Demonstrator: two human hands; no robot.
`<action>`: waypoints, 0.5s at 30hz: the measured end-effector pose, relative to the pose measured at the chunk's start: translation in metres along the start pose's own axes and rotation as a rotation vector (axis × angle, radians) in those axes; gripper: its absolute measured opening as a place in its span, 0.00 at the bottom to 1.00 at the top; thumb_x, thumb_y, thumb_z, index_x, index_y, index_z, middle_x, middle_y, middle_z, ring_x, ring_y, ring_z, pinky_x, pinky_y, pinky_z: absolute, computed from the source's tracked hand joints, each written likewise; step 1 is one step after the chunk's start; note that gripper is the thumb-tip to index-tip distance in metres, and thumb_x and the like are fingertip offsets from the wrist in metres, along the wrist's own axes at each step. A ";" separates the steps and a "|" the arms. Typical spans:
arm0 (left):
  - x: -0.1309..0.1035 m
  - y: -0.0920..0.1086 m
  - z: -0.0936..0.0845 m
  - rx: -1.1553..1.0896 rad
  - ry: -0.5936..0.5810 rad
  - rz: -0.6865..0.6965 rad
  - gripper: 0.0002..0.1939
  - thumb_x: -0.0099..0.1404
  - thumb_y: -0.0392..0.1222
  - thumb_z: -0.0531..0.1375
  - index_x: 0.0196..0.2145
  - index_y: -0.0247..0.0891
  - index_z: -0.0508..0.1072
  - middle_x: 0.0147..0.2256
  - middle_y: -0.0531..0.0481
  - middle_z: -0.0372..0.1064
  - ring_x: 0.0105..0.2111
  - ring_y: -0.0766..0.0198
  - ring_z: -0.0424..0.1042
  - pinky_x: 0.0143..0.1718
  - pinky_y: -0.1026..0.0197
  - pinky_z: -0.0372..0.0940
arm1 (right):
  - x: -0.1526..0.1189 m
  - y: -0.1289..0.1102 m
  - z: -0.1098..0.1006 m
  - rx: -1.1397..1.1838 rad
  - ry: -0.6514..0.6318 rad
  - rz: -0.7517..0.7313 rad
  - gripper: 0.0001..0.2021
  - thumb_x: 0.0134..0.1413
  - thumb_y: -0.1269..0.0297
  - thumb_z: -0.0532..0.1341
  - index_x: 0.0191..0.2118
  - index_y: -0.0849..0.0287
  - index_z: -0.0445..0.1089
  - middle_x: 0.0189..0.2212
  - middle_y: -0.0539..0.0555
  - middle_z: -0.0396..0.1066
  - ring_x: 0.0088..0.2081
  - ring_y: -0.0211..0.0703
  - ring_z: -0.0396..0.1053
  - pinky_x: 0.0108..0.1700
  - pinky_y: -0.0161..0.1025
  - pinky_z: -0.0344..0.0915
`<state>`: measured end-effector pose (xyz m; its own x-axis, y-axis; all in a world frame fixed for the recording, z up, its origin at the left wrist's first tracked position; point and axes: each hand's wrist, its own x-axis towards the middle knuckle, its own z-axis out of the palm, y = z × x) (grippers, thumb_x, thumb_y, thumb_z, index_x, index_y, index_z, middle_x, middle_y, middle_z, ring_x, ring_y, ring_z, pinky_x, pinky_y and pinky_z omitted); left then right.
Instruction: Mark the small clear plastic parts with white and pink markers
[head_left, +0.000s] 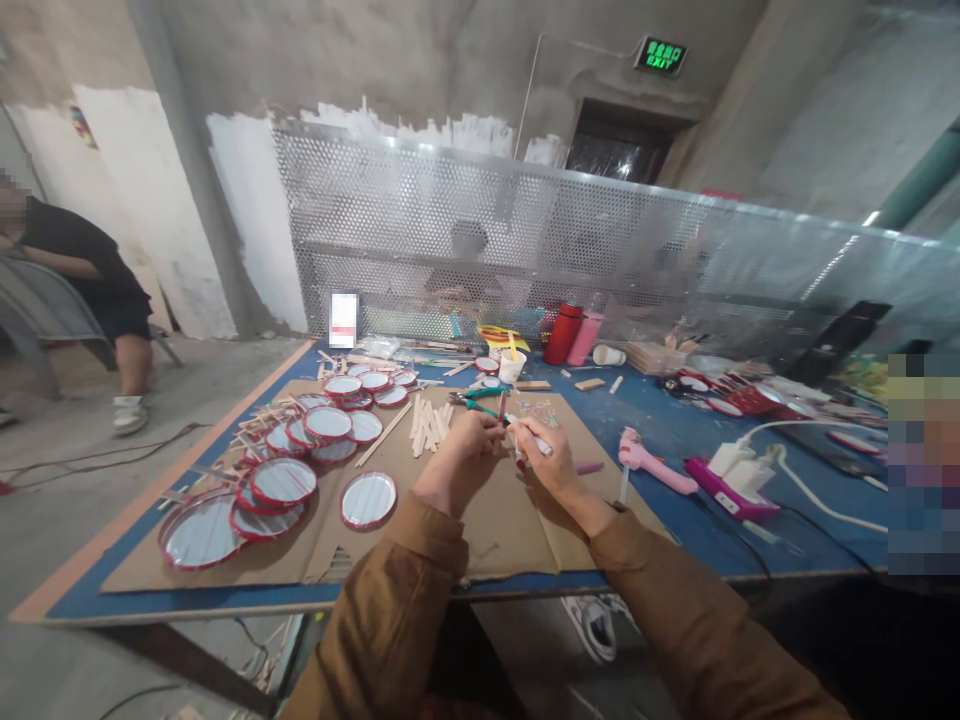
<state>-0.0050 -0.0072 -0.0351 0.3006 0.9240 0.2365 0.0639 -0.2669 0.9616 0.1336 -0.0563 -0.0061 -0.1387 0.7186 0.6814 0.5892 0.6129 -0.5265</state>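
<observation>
My right hand is closed round a white marker pen, above the cardboard sheet. Close against it, my left hand is closed with its fingertips pinched together. A narrow brownish stick-like piece stands up at those fingertips; its lower part is hidden. Just beyond my left hand lie green-handled pliers. Several wooden sticks are heaped to its left. Nearer me rests a round mirror-like disc with a red rim, and more such discs overlap in a pile at the left.
Cardboard covers part of the blue table. On the right are a pink glue gun and a purple power strip with white plugs. A paper cup and a red bottle stand behind. A person sits far left.
</observation>
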 end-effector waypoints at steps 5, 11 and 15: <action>-0.001 0.009 -0.003 -0.077 -0.025 -0.048 0.09 0.52 0.40 0.61 0.19 0.33 0.66 0.17 0.53 0.55 0.20 0.72 0.50 0.19 0.66 0.44 | -0.001 0.002 0.002 -0.005 0.011 0.007 0.15 0.61 0.57 0.51 0.30 0.58 0.70 0.20 0.49 0.66 0.26 0.39 0.65 0.31 0.34 0.61; -0.006 0.009 0.002 -0.094 0.039 0.020 0.08 0.52 0.39 0.60 0.22 0.33 0.67 0.20 0.52 0.57 0.22 0.72 0.51 0.21 0.66 0.46 | -0.001 0.003 0.003 0.005 -0.001 -0.006 0.14 0.61 0.58 0.51 0.30 0.57 0.69 0.21 0.49 0.66 0.27 0.39 0.65 0.32 0.34 0.61; -0.002 0.008 0.000 0.009 -0.021 -0.026 0.09 0.53 0.38 0.58 0.19 0.34 0.65 0.18 0.53 0.55 0.19 0.73 0.50 0.20 0.66 0.44 | 0.000 0.001 0.003 0.013 -0.016 -0.020 0.15 0.62 0.58 0.51 0.29 0.57 0.68 0.20 0.49 0.65 0.27 0.39 0.66 0.32 0.34 0.61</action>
<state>-0.0047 -0.0110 -0.0282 0.3188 0.9246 0.2087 0.0808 -0.2459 0.9659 0.1321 -0.0550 -0.0080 -0.1630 0.7114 0.6836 0.5757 0.6312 -0.5197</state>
